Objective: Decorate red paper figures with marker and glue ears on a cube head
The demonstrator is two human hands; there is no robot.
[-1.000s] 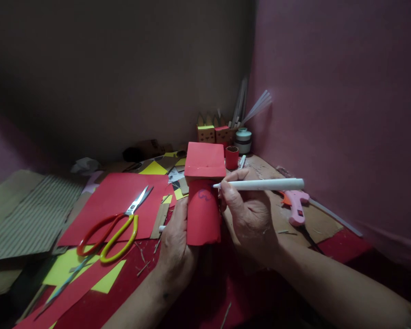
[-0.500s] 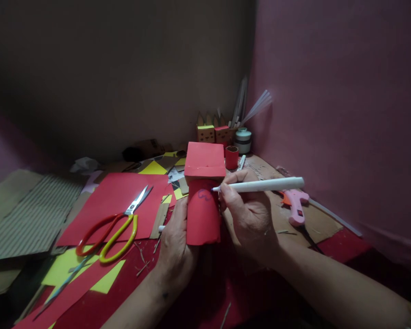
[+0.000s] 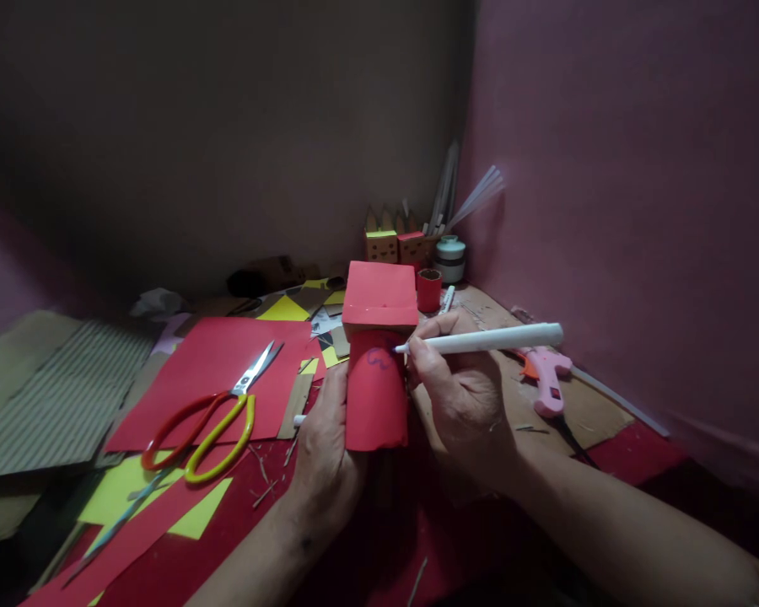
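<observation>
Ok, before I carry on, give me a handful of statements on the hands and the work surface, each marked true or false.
1. The right-hand grip holds a white pen. True.
2. The scissors lie partly on the red sheet. True.
3. The left-hand grip holds the scissors. False: it holds the red tube.
4. The pink glue gun lies to the right of the red tube. True.
5. The white pen points away from the red tube. False: its tip points towards it.
6. The red sheet lies to the right of the red tube. False: it lies to the left.
</observation>
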